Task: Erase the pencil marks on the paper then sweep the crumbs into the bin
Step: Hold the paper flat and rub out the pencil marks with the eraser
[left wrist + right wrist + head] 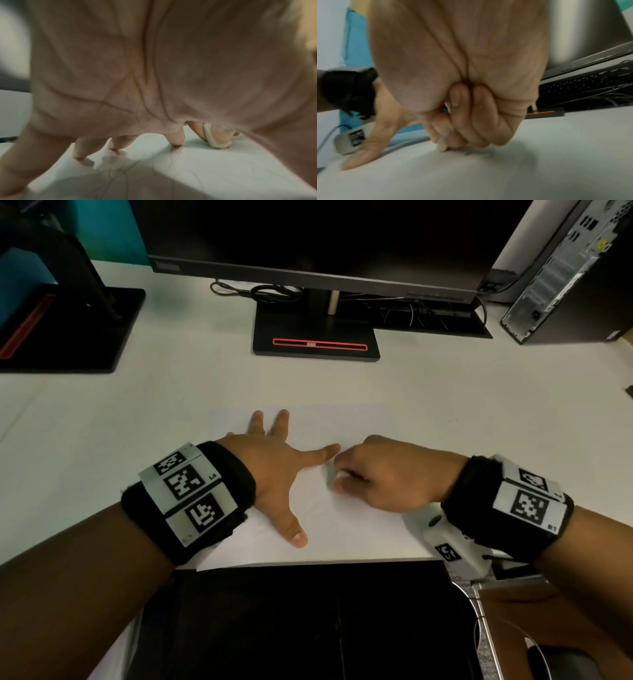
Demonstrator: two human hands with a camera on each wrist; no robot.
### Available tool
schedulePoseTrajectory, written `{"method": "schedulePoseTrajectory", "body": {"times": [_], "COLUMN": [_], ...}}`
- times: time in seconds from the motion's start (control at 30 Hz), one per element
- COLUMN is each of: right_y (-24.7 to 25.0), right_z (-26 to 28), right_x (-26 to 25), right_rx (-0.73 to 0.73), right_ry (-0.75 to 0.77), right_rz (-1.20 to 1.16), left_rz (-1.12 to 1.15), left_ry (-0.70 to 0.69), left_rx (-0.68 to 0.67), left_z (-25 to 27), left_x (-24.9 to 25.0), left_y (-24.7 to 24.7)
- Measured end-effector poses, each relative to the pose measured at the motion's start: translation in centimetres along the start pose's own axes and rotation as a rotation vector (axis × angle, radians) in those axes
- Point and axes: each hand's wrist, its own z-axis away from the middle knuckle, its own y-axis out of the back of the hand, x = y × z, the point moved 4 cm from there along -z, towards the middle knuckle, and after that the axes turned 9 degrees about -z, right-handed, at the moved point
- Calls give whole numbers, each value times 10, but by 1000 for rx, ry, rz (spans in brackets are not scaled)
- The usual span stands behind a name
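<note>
The paper (359, 529) lies on the counter (137, 419) at its near edge. The left hand (277, 470) rests spread on the paper's left part; the right hand (390, 474) is just right of it, pressing the eraser (216, 136) onto the sheet. Far behind stands a monitor (318, 244), with a computer tower (565, 268) at far right.

Bare forearms, no sleeves. Each wrist: black fabric wristband w/ white plates carrying black square fiducial codes, left wristband (191, 501), right wristband (507, 505). White tagged camera block (448, 546) under right wrist.
</note>
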Motion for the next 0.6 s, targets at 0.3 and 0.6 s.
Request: {"method": "schedulePoseTrajectory", "body": {"times": [0.3,0.6], "right_y": [-2,4], "right_z": [4,-1], "right_x": [-2,-13], "right_rx": [-30,-20], "right_ry": [6,51], "right_rz": [2,-39], "left_rz": [-7,-7], "left_ry": [4,-7], "left_rx": [2,0], "left_z": [-2,0], "left_x": [0,0], "left_y": [0,0]}}
